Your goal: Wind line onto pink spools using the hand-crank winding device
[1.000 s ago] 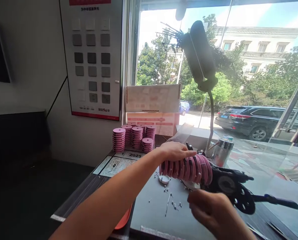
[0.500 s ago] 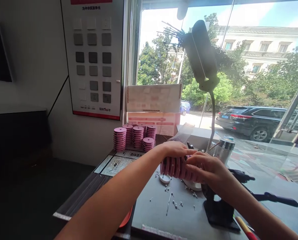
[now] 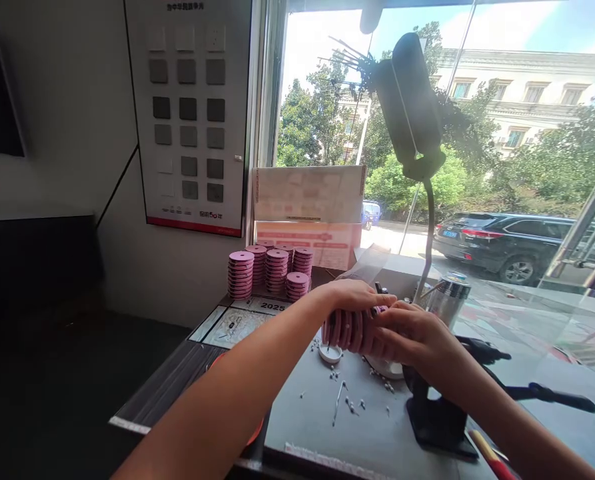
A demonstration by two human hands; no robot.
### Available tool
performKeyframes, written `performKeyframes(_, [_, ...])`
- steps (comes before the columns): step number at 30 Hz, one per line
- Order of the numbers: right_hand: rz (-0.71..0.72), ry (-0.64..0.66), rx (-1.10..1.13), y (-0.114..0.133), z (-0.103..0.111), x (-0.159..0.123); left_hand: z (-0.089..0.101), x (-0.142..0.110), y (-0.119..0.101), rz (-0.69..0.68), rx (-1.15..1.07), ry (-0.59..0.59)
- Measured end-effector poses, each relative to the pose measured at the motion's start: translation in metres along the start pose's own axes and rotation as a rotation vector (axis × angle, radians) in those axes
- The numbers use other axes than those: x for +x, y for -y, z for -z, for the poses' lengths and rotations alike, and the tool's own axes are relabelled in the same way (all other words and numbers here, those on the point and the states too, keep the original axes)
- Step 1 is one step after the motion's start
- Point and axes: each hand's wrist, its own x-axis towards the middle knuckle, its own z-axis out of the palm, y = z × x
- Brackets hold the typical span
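Observation:
A row of pink spools lies on its side between my hands, above the grey work board. My left hand reaches over the far side of the row, fingers closed around its top, the fingertips close to my right hand. From the near right, my right hand is wrapped over the spools, its thumb along their front. A small dark piece shows between the two hands, too covered to name. Below the row stands a small white dish, with several tiny pale-headed pieces scattered about.
Several stacks of pink spools stand at the back left. A black stand sits right of the board, near a metal can and a lamp. A red-and-yellow handle lies front right; a red rim shows under my left forearm.
The view has shifted slightly. Both hands stay on the spool row, with only small shifts of the fingers.

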Motion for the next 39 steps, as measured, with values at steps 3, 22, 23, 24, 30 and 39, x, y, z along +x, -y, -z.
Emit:
performKeyframes(3, [-0.016, 0.007, -0.027, 0.001, 0.000, 0.000, 0.000, 0.001, 0.001, -0.007, -0.003, 0.004])
performKeyframes(22, [0.040, 0.127, -0.151, 0.012, 0.001, 0.000, 0.001, -0.003, -0.003, 0.016, -0.013, 0.002])
performKeyframes(23, [0.037, 0.130, -0.161, 0.012, 0.001, 0.000, 0.001, -0.003, -0.003, 0.016, -0.013, 0.002])
performKeyframes(24, [0.036, 0.129, -0.172, 0.013, 0.001, 0.000, 0.001, -0.003, -0.003, 0.016, -0.014, 0.003])
performKeyframes(30, [0.058, 0.112, -0.216, 0.012, 0.001, -0.003, 0.001, -0.002, -0.003, 0.017, -0.026, 0.002])
performKeyframes(39, [0.038, -0.022, -0.258, 0.008, -0.007, -0.002, 0.000, 0.000, 0.000, 0.025, -0.017, -0.014])
